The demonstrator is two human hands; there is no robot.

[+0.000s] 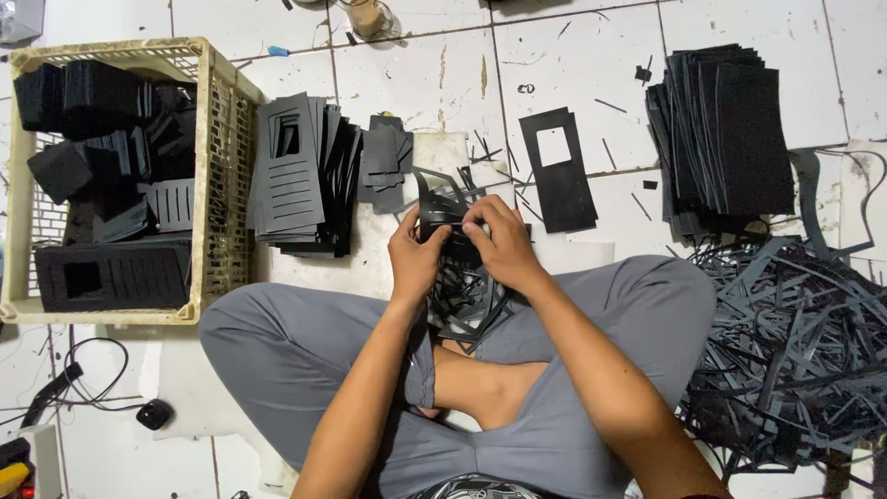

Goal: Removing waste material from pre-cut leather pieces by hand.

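I sit cross-legged on a white tiled floor. My left hand and my right hand together grip a black die-cut sheet piece held above my lap, fingers pinching its top edge. Thin black strips hang from it down between my hands toward my legs. A single black sheet with a rectangular window lies flat on the floor just beyond my right hand.
A cream plastic crate at left holds black cut pieces. Beside it stands a stack of slotted black sheets. A tall pile of plain black sheets sits at upper right, with a heap of black scrap strips below it.
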